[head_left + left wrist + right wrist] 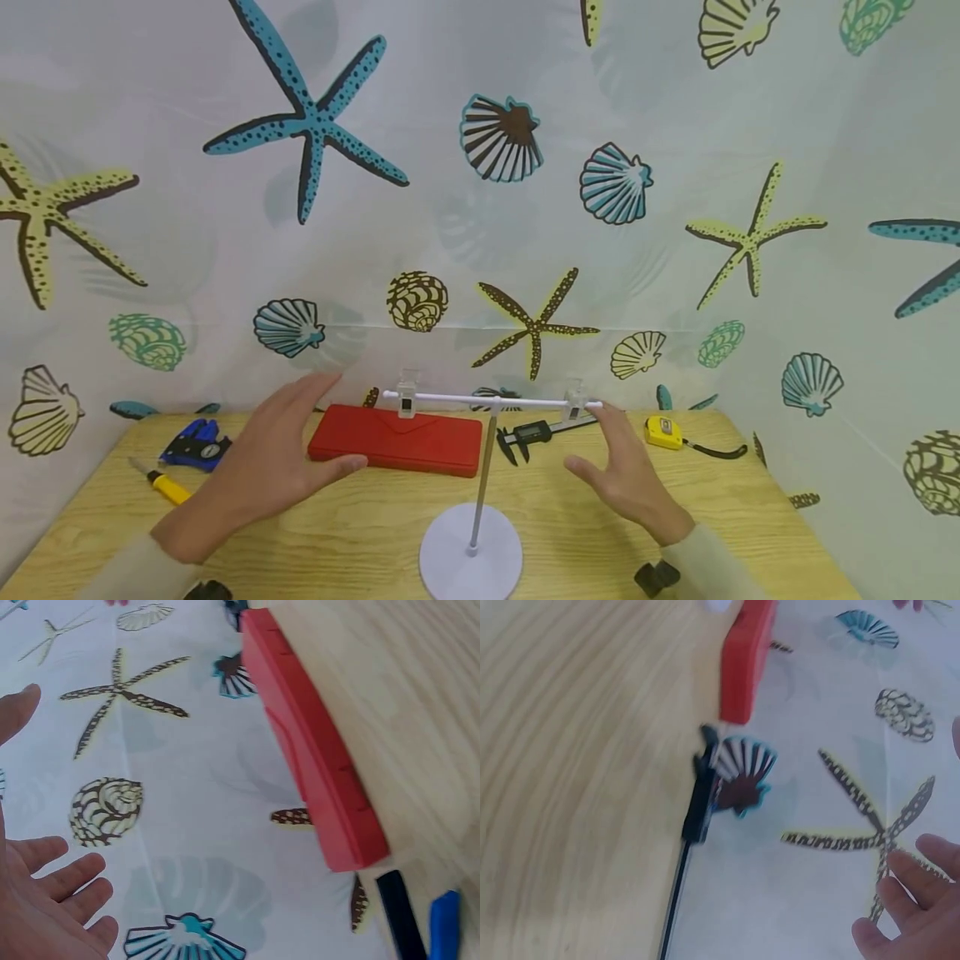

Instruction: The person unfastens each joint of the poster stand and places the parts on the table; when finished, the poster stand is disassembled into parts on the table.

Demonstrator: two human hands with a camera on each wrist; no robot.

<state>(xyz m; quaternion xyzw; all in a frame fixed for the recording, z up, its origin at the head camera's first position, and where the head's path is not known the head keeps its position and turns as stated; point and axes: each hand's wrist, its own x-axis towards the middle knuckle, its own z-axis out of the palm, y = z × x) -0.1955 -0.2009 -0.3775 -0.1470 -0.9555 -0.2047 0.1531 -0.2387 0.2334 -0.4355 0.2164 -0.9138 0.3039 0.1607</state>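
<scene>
Nearest are two pale sleeves (pixel 138 572), a dark block (pixel 657 577) beside the right one. The left hand (pixel 262 454) reaches forward with thumb and fingers wide apart, gripping nothing. The right hand (pixel 621 471) is likewise spread and grips nothing; its fingertips appear at the right end of a white bar (pixel 450 397), but whether they touch it I cannot tell. The bar tops an upright stand (pixel 486 467) between the hands, its round white base (pixel 450 554) resting on the wooden table (pixel 360 533), with a clear clip (pixel 407 393) near each end. Left of the left hand lie a screwdriver with a yellow handle (pixel 171 488) and, farther back, a blue tool (pixel 197 444). Behind the stand are a red case (pixel 393 442), a caliper (pixel 531 432) just right of it, and a yellow tape measure (pixel 663 432) near the table's back edge. A cloth (pixel 450 50) printed with starfish and shells hangs behind everything.
</scene>
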